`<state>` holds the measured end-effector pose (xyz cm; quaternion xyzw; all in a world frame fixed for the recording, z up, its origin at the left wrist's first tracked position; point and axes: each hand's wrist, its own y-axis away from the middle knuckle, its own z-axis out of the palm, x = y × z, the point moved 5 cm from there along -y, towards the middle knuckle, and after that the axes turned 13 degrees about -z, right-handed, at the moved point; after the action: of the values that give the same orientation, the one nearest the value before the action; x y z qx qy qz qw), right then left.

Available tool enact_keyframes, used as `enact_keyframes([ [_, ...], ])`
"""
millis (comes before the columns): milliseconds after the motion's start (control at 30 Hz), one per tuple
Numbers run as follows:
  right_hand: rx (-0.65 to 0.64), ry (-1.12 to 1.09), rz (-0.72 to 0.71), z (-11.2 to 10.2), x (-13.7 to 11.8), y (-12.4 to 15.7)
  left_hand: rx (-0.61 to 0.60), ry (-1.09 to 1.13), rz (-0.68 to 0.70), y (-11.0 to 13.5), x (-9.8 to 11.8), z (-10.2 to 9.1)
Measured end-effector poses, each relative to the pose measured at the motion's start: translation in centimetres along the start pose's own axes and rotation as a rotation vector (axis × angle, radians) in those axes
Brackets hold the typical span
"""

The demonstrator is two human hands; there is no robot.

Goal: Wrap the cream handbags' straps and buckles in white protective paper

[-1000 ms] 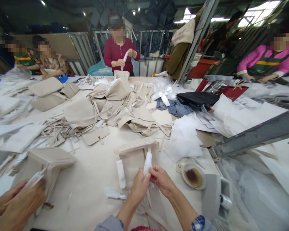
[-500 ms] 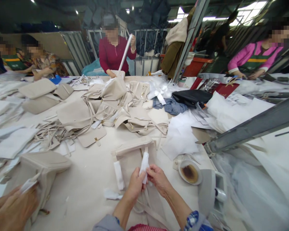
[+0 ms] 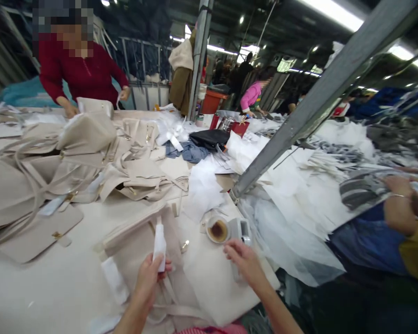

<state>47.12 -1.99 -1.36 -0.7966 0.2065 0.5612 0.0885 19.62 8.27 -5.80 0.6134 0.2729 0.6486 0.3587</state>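
My left hand (image 3: 149, 278) is closed around a strip of white wrapping paper (image 3: 160, 246) that covers a strap of a beige bag (image 3: 132, 236). The bag lies on the table in front of me, its other strap end also in white wrap (image 3: 114, 278). My right hand (image 3: 242, 260) is off the bag, over a grey tape dispenser (image 3: 234, 227), fingers apart and slightly bent. Whether its fingertips touch the dispenser is unclear. Beside the dispenser sits a small pale bowl (image 3: 225, 239) with a brown stain inside.
Beige bags (image 3: 87, 134) are heaped at the left. A person in a dark red top (image 3: 90, 74) stands across the table (image 3: 66, 287). White sheets (image 3: 204, 188) and a black pouch (image 3: 209, 138) lie further back. A slanting metal beam (image 3: 299, 102) crosses the right side, where another person's arm (image 3: 400, 208) shows.
My right hand has let go of the wrapped strap and moved right to the tape dispenser. My left hand still holds the wrap. The view has swung right.
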Motion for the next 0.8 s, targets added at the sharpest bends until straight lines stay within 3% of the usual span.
enact_keyframes([
  [67, 0.176, 0.178, 0.089, -6.0, 2.1, 0.5, -0.029, 0.01, -0.026, 0.0, -0.1, 0.2],
  [100, 0.195, 0.212, 0.156, -7.9, 3.3, 0.8, -0.029, 0.024, -0.039, 0.0, -0.1, 0.3],
  [167, 0.175, 0.208, 0.289, -9.9, 5.5, 1.4, -0.007, 0.053, -0.065, -0.1, -0.2, 0.3],
  [233, 0.154, 0.161, 0.385, -10.0, 6.8, 2.0, 0.002, 0.074, -0.074, -0.2, -0.2, 0.3],
  [467, 0.118, 0.01, 0.617, -7.2, 8.7, 2.3, -0.028, 0.071, -0.061, -0.4, -0.1, 0.3],
  [633, 0.092, -0.03, 0.626, -7.2, 8.8, 1.8, -0.013, 0.057, -0.076, 0.0, 0.2, 0.5],
  [800, 0.121, -0.039, 0.526, -7.9, 6.9, 3.0, -0.021, 0.056, -0.061, 0.1, 0.3, 0.6],
])
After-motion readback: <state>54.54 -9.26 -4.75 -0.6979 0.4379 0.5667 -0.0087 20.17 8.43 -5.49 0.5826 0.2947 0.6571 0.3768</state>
